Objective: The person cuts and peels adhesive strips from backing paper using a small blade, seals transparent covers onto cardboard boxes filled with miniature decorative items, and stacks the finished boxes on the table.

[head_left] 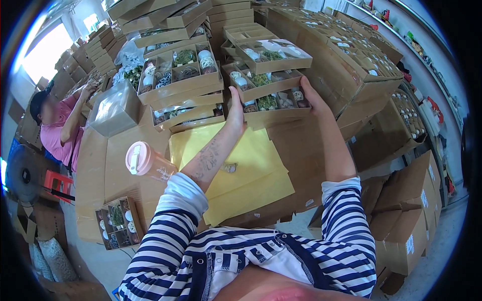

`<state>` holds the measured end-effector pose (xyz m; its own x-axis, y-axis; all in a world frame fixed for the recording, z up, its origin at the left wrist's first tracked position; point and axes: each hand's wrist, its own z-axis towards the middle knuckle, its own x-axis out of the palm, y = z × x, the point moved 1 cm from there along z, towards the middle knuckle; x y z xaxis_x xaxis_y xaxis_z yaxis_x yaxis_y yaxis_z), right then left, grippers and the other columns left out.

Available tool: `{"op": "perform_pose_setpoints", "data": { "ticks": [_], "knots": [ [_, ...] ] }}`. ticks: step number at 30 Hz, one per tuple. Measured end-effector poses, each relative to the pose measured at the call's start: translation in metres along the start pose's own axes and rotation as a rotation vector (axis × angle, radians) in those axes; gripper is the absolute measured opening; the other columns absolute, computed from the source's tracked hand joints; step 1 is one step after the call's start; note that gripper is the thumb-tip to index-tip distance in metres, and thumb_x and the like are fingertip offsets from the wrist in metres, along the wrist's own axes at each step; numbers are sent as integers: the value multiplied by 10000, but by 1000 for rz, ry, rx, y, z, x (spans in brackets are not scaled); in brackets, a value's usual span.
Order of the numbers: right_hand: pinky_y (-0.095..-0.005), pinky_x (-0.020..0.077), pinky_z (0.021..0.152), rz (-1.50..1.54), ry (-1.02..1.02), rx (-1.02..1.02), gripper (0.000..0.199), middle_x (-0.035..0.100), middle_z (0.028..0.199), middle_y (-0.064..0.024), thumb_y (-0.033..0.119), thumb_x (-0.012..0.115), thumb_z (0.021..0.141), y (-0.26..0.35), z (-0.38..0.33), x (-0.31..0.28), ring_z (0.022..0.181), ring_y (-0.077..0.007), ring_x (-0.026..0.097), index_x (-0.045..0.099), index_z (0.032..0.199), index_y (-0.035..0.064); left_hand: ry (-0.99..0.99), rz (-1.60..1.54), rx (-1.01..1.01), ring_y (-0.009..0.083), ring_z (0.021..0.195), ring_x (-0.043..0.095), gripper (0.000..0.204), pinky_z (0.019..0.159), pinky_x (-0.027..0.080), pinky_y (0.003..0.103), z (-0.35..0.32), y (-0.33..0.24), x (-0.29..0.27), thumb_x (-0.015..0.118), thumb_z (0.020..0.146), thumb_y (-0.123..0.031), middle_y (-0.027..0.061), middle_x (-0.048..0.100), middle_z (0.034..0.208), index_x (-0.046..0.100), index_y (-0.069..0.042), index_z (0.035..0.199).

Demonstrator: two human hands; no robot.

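**Desk:** What's centre frame?

**Photographer:** A packer in a striped top, both arms stretched up the picture. The left hand (235, 111) and right hand (307, 93) grip the two ends of a tray (273, 103), a shallow brown box split into compartments of small white and green goods. Left fingers are flat against its near end, thumb up; right fingers wrap the far end. Both hands are closed on it, not spread.

**Desk:** Where does the tray sit?

**Photographer:** Just above centre, lowest of a short stack (271, 62) of like trays, each one skewed off the one below. Under the forearms lies a pile of yellow sheets (251, 170) on flattened cardboard.

**Desk:** Risk?

**Photographer:** In my judgement, the load on top. It looks badly squared, so a tilt or jerk could slide the upper trays off and spill their contents. The trays have no lids that I can see.

**Desk:** Anything else close?

**Photographer:** A pink-lidded cup (148, 161) lies on its side left of centre, near the left elbow; a drawn-back arm could knock it. Another filled stack (178, 75) stands upper left of centre, and a co-worker (57, 128) in pink sits at the far left edge.
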<state>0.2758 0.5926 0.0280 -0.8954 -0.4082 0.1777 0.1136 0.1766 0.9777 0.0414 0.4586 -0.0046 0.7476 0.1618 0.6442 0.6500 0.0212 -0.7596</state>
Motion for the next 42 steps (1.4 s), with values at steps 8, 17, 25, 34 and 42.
{"op": "perform_pose_setpoints", "data": {
  "ticks": [8,17,25,34,42],
  "knots": [
    [-451,347,1113,299,-175,-183,877,549,1378,-154,764,409,930,20,25,-11,1279,-290,501,277,1548,156,-235,229,183,273,1473,259,913,1192,246,438,-29,5,7,356,959,-746,119,240,1610,164,-110,1585],
    [-328,430,769,-314,-301,-123,527,644,1138,-16,370,732,878,95,45,19,929,-150,572,569,1353,214,-250,353,138,296,1539,20,908,1226,117,415,-120,1,43,331,995,-692,157,21,1664,-57,-135,1598],
    [-272,420,661,-247,-90,-227,312,691,985,38,264,672,902,82,37,16,830,-88,587,696,1189,146,535,1022,715,289,1014,673,475,921,517,400,-322,-75,-4,428,1060,-423,136,696,1139,633,-40,1251],
    [-307,495,812,-464,-474,-815,322,674,893,-63,295,624,977,106,24,-5,869,-173,626,684,1063,-9,-1151,1683,737,256,1082,646,469,916,495,365,-486,-240,-252,598,997,-379,175,670,1174,648,37,1208],
    [-326,438,962,-470,-93,-973,240,585,1180,-95,150,557,1011,-4,-220,219,1071,-166,555,558,1198,-1,-1176,1479,163,389,1156,632,797,968,493,422,-530,-177,-341,682,875,-580,275,655,1215,525,23,1373]
  ]
}}
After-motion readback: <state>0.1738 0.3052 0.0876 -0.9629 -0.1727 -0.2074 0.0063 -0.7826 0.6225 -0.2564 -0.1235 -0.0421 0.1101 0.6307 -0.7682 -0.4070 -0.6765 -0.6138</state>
